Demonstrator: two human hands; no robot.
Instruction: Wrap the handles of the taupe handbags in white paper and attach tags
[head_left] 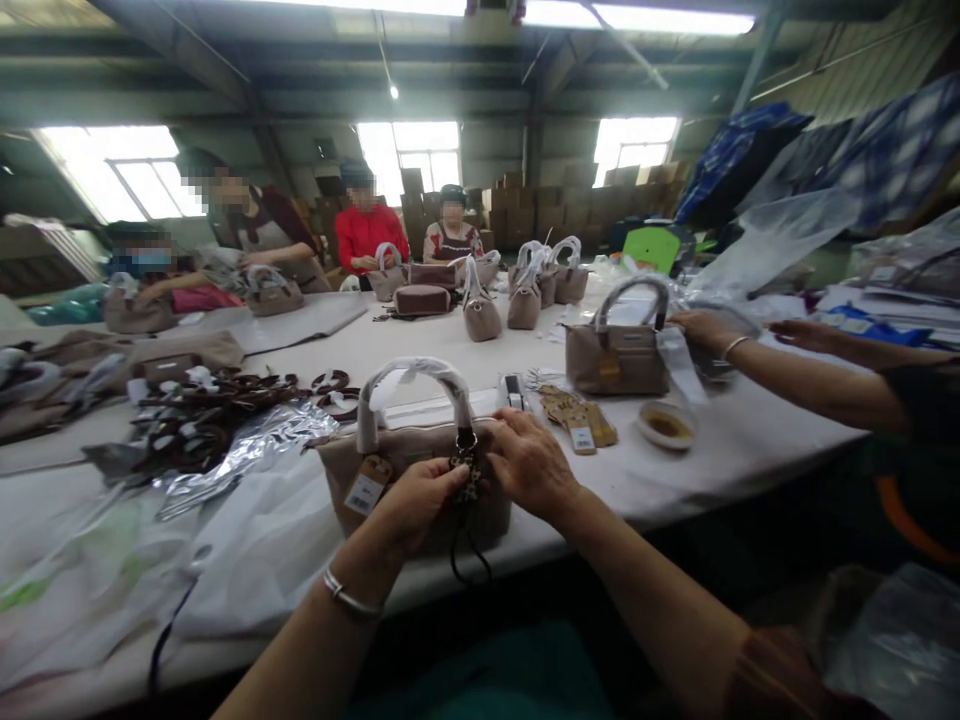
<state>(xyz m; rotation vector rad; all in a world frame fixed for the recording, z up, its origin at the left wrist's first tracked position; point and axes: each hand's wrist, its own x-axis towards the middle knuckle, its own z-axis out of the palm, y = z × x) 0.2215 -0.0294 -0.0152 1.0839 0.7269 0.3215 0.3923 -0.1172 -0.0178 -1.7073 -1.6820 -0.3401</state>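
Observation:
A taupe handbag (487, 520) stands upright before me at the table's front edge, its arched handle (416, 370) wrapped in white film. My left hand (405, 510) pinches a dark bag charm (468, 478) with metal-looking pieces, which hangs from a ring at the handle's right base. Beneath it dangles a thin black loop (471, 570). At the bag's upper right side, my right hand (534, 468) has its fingers bent and pressed against the bag close to the charm; their exact hold is partly hidden. A brown hang tag (367, 485) with a white label lies over the bag's left front.
Brown straps (184, 425) are heaped at left beside crumpled plastic film (240, 460). Right of my bag lie paper tags (581, 418) and a shallow dish (667, 427). A co-worker's hand (705, 330) touches another handbag (616, 360). More bags and several people are across the table.

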